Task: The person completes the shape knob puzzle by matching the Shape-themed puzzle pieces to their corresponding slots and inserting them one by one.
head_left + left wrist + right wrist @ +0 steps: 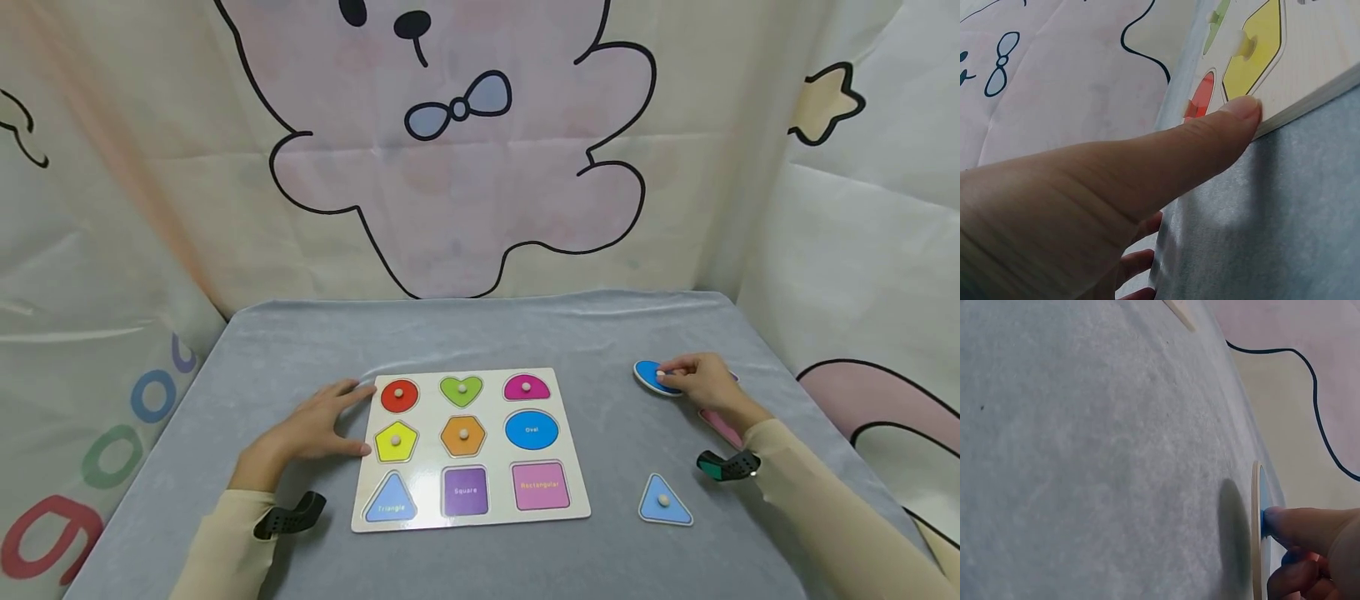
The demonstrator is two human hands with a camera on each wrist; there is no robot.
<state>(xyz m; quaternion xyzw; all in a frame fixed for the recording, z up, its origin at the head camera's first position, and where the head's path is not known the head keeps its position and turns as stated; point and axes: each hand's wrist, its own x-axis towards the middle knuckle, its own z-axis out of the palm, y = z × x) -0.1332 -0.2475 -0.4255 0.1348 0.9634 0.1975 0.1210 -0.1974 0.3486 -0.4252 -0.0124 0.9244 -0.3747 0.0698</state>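
My right hand (705, 385) pinches the small knob of a blue oval puzzle piece (651, 377), back right. In the right wrist view the oval piece (1256, 537) is edge-on, its shadow on the cloth beside it. My left hand (318, 425) touches the left edge of the white puzzle board (427, 521) with straight, spread fingers; in the left wrist view the thumb (1210, 134) lies at the board's edge by the yellow pentagon (1260, 50). Knobbed pieces fill the top row and two middle slots. The oval (532, 442), triangle, square and rectangle slots show printed words.
A blue triangle piece (664, 502) with a knob lies on the grey cloth (480, 567) right of the board. Under my right wrist is a pink piece (718, 425), partly hidden. A printed curtain (465, 192) stands behind the table.
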